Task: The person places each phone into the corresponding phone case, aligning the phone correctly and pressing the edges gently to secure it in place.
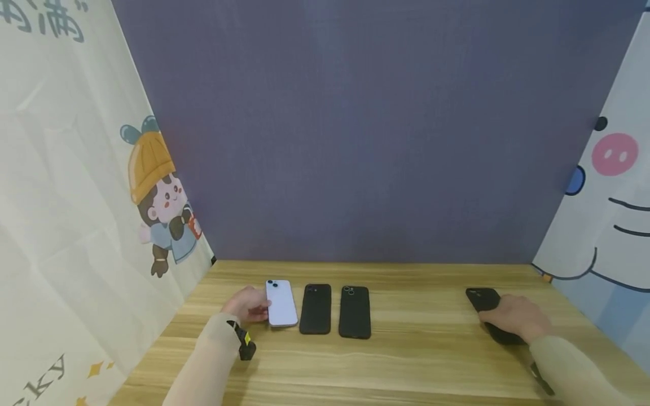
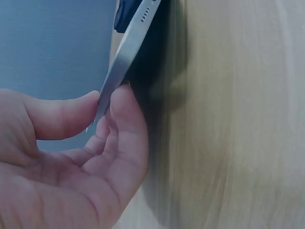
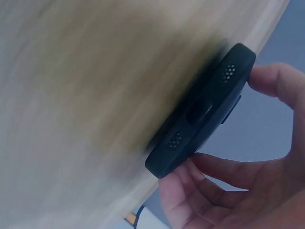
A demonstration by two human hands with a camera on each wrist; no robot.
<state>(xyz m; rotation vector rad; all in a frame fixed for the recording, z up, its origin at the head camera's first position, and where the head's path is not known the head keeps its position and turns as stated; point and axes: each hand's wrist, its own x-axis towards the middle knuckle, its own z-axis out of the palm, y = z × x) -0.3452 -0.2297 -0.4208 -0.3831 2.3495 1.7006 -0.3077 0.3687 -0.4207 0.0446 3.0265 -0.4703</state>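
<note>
Walled in at the far edge of a wood-grained bench (image 1: pixel 416 361) by a plain purplish backdrop (image 1: pixel 355 129), along the left edge by a pale sheet (image 1: pixel 76 169) printed with a cartoon child (image 1: pixel 165 208) in a yellow hat, and along the right edge by a second sheet (image 1: pixel 622 84) bearing a pink snout (image 1: pixel 615 154). Pinching one long side of a pale phone (image 1: pixel 282 304) with the left grip (image 1: pixel 250 304), thumb on one face and curled fingers underneath. Located near the far edge, toward the far left corner, with that pinched side tipped up from the wood. Next along, side by side and slightly apart, a middle black phone (image 1: pixel 315 309) and another black phone (image 1: pixel 355 312). Clasping a slanted black phone (image 1: pixel 482 299) with the right grip (image 1: pixel 518 316), thumb against one long side, fingers against the other. Placed near the far right corner, well apart from the rest, camera end toward the far edge. Impossible to tell whether touching the wood. Worn on the left wrist, a black strap (image 1: pixel 246 347) with a yellow mark.
</note>
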